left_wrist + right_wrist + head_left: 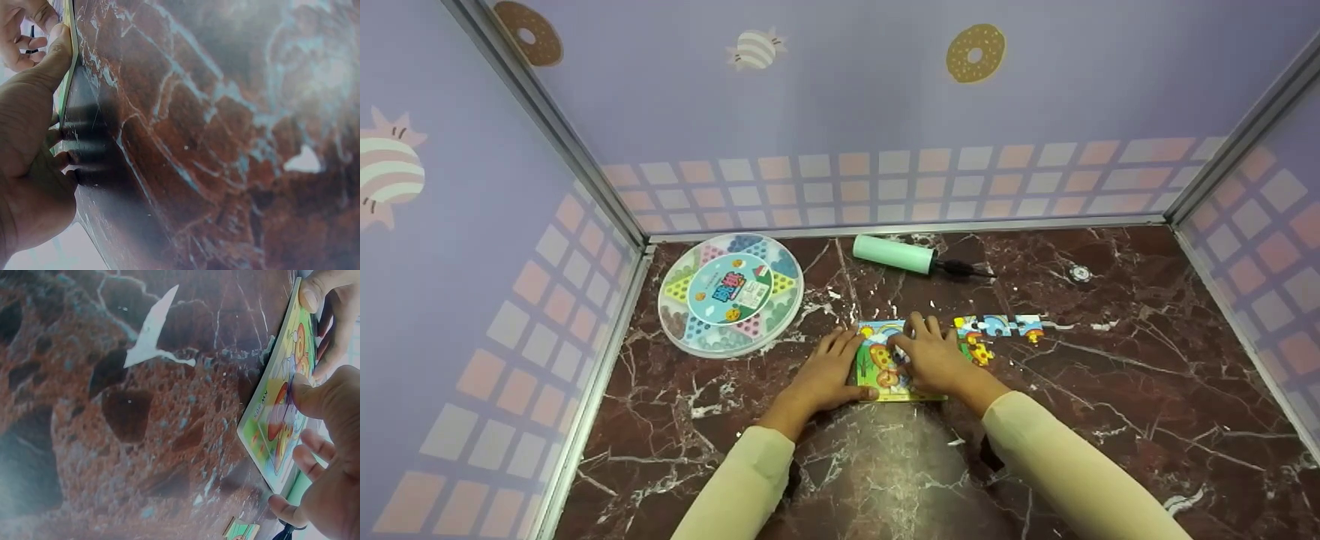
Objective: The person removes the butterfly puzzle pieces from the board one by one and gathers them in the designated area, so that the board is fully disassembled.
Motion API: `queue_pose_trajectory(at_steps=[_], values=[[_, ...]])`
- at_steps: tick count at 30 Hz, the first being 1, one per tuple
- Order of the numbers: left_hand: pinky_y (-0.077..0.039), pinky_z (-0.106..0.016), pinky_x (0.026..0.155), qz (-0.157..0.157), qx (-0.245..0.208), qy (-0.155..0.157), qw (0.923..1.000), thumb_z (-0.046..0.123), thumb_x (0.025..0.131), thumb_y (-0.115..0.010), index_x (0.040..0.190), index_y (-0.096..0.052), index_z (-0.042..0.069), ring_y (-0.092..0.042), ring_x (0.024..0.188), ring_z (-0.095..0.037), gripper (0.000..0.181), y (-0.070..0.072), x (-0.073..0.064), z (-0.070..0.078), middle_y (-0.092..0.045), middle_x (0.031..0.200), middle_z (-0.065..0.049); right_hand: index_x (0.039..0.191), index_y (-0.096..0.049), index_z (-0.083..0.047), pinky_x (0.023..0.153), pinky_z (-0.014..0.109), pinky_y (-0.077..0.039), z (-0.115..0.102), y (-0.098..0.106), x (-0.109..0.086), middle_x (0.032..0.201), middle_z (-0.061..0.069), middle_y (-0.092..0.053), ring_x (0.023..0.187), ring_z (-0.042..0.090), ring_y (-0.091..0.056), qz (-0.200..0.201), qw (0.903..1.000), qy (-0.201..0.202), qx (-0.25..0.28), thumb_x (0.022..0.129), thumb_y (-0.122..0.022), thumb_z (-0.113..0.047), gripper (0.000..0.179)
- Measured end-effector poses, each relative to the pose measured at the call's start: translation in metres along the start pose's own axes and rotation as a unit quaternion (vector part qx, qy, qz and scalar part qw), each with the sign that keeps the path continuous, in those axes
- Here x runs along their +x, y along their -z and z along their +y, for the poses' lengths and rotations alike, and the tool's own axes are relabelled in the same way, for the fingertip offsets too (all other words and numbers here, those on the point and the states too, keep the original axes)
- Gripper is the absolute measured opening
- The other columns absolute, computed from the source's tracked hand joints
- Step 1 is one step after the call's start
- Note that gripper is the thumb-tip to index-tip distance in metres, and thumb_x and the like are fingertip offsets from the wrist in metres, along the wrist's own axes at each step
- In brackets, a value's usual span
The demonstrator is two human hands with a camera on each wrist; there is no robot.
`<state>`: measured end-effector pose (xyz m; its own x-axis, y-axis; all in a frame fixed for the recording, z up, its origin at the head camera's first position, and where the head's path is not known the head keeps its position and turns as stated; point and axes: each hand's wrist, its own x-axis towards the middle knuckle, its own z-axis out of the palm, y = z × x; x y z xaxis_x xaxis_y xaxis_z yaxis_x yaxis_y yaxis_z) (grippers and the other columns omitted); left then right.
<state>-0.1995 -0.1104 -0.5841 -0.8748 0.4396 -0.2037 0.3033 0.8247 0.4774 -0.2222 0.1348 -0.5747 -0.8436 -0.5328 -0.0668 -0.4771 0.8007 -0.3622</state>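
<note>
A colourful cartoon jigsaw puzzle (pixel 886 379) in a flat board lies on the dark marbled surface. My left hand (pixel 829 371) rests along its left side, with fairly straight fingers by the upper left corner and the thumb on the lower left corner. Over the board's right half lies my right hand (pixel 937 360). Its thumb (pixel 306 398) presses on the picture in the right wrist view, while the other fingers reach toward the board's far edge. Just right of the board are several loose puzzle pieces (pixel 996 325), some under or close by the right hand.
A round, clear-lidded game box (pixel 731 296) with coloured triangles stands at the back left. Behind the puzzle lies a mint-green hand pump (pixel 894 254) with a black nozzle. A small round silvery item (pixel 1080 274) sits back right. Purple patterned walls (pixel 870 105) enclose the surface.
</note>
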Motion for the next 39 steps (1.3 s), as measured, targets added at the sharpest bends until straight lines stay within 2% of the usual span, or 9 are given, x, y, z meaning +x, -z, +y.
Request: queue_pose_trajectory(at_steps=[5, 15, 26, 31, 39], values=[[-0.028, -0.064, 0.137, -0.001, -0.001, 0.003, 1.0, 0.061, 0.095, -0.08, 0.175, -0.029, 0.011, -0.015, 0.173, -0.04, 0.108, -0.0003, -0.0004, 0.0009, -0.018, 0.187, -0.009, 0.135, -0.068, -0.021, 0.092, 0.064, -0.043, -0.0004, -0.0016, -0.0005, 0.134, 0.014, -0.047, 0.117, 0.034, -0.044, 0.008, 0.9999, 0.008, -0.006, 0.103, -0.079, -0.029, 0.035], [-0.028, -0.064, 0.137, 0.001, -0.001, 0.005, 1.0, 0.061, 0.095, -0.08, 0.175, -0.03, 0.012, -0.015, 0.173, -0.04, 0.107, 0.0009, -0.0001, 0.0016, -0.019, 0.187, -0.008, 0.133, -0.068, -0.018, 0.09, 0.061, -0.045, -0.0023, -0.0022, 0.0008, 0.118, 0.012, -0.056, 0.114, 0.034, -0.048, 0.014, 0.9995, 0.013, -0.024, 0.1, -0.083, -0.031, 0.039], [-0.029, -0.065, 0.136, 0.004, 0.001, -0.001, 1.0, 0.06, 0.095, -0.081, 0.174, -0.031, 0.01, -0.017, 0.172, -0.042, 0.106, 0.0002, -0.0005, 0.001, -0.02, 0.186, -0.01, 0.132, -0.068, -0.016, 0.088, 0.062, -0.045, -0.0024, -0.0029, 0.0005, 0.117, 0.012, -0.056, 0.111, 0.035, -0.051, 0.024, 0.9988, 0.026, -0.034, 0.096, -0.087, -0.025, 0.042], [-0.031, -0.064, 0.136, 0.001, 0.013, 0.001, 0.9999, 0.06, 0.095, -0.081, 0.174, -0.031, 0.009, -0.018, 0.172, -0.041, 0.106, -0.001, 0.0001, 0.0007, -0.02, 0.186, -0.01, 0.132, -0.066, -0.016, 0.085, 0.059, -0.044, -0.0011, -0.0046, 0.0005, 0.116, 0.012, -0.054, 0.109, 0.036, -0.052, 0.029, 0.998, 0.038, -0.042, 0.096, -0.087, -0.026, 0.043], [-0.028, -0.063, 0.137, 0.007, 0.008, -0.005, 0.9999, 0.06, 0.095, -0.082, 0.174, -0.032, 0.009, -0.019, 0.172, -0.042, 0.106, -0.0021, 0.0013, -0.0011, -0.022, 0.186, -0.012, 0.129, -0.069, -0.017, 0.091, 0.063, -0.046, -0.0005, -0.0043, -0.0001, 0.116, 0.011, -0.055, 0.111, 0.036, -0.055, 0.037, 0.9975, 0.041, -0.044, 0.096, -0.086, -0.02, 0.037]])
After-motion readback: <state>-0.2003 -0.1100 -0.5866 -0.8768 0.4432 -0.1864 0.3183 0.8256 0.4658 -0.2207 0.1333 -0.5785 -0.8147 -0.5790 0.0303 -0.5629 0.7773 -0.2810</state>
